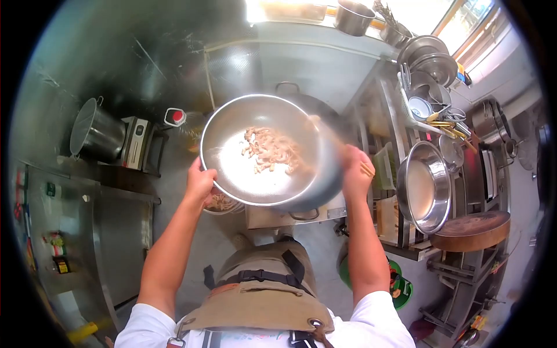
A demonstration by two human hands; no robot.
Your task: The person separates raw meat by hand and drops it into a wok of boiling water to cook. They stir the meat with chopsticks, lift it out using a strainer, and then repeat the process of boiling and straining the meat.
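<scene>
A wide metal colander (225, 173) is held tilted in front of me, with a heap of pale brown cooked strips (270, 149) on its floor, perhaps meat. My left hand (201, 182) is closed around its left rim, thumb on top. Closed around long chopsticks (366, 169), my right hand (356, 171) is to the right of the colander, and their far ends blur towards the strips. Below the colander stands a large pot (304, 215) with loop handles, mostly covered by it. Under my left hand shows part of a container of similar strips (223, 203).
At left, a steel pot (100, 132) stands against a scale (137, 142); a red-capped bottle (175, 118) is nearby. The right-hand rack carries a steel basin (425, 188) of cloudy liquid and a round wooden chopping board (471, 229). A green bucket (400, 298) is on the floor.
</scene>
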